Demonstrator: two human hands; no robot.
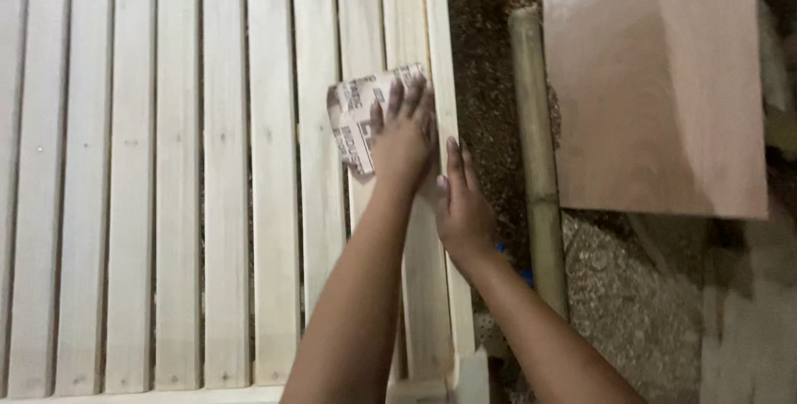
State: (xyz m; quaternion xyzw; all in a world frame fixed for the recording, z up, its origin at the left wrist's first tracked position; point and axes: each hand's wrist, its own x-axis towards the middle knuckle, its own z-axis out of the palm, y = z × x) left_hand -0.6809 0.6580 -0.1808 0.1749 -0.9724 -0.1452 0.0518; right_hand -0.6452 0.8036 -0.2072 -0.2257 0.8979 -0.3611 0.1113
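Note:
A pale wooden slatted panel (224,205) lies flat and fills the left half of the view. My left hand (404,134) presses palm-down on a folded sheet of sandpaper (353,113), its printed backing facing up, on the slats near the panel's right side. My right hand (461,205) rests just to the right and nearer to me. Its fingers lie straight along the panel's outer edge rail (438,55), and it holds nothing.
A bamboo pole (535,146) lies along the right side of the panel on rough, gravelly ground (614,288). A reddish-brown plywood board (656,80) lies at the upper right. Something small and blue (523,271) shows by my right wrist.

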